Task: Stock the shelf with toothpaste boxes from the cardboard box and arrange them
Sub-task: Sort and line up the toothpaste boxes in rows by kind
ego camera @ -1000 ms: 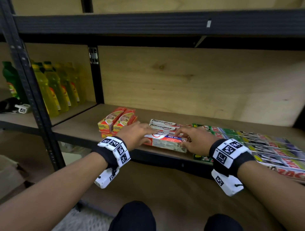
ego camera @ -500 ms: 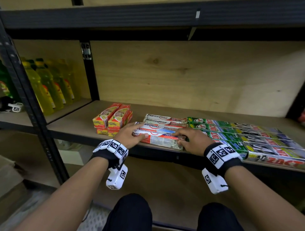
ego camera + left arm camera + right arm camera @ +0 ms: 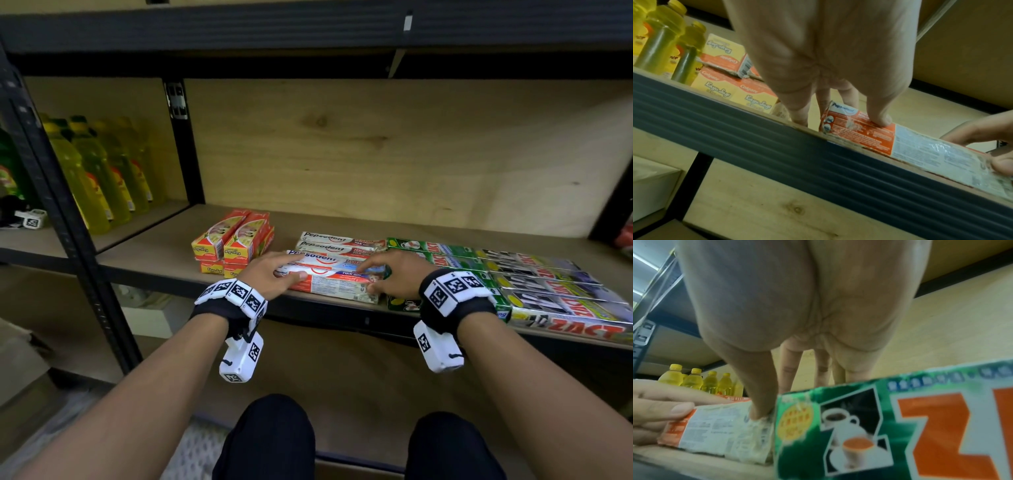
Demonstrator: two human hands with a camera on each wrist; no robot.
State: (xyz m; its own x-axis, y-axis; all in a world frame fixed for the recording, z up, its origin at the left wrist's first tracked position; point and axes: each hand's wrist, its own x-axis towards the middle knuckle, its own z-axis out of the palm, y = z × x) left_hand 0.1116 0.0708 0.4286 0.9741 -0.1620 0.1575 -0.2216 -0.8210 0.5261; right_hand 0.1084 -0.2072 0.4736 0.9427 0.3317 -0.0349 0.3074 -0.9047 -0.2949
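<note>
A row of white and red Pepsodent boxes (image 3: 337,245) lies flat on the wooden shelf (image 3: 154,253). The front Pepsodent box (image 3: 334,286) lies along the shelf's front edge. My left hand (image 3: 298,266) grips its left end, thumb on the front face (image 3: 879,121) and fingers over the top. My right hand (image 3: 367,279) grips its right end, thumb pressed on the front face (image 3: 758,413). Green Zact boxes (image 3: 513,284) lie right of it, touching its end (image 3: 818,426). Orange Colgate boxes (image 3: 233,245) are stacked to the left.
Yellow bottles (image 3: 99,178) stand on the neighbouring shelf at the left, behind a black upright post (image 3: 61,205). A dark upper shelf beam (image 3: 308,31) hangs overhead. A beige carton (image 3: 17,359) shows on the floor at lower left. Bare board lies behind the boxes.
Both hands stay on the ends of the front Pepsodent box, which now lies straighter against the row behind it. The head view has shifted left and down a little.
</note>
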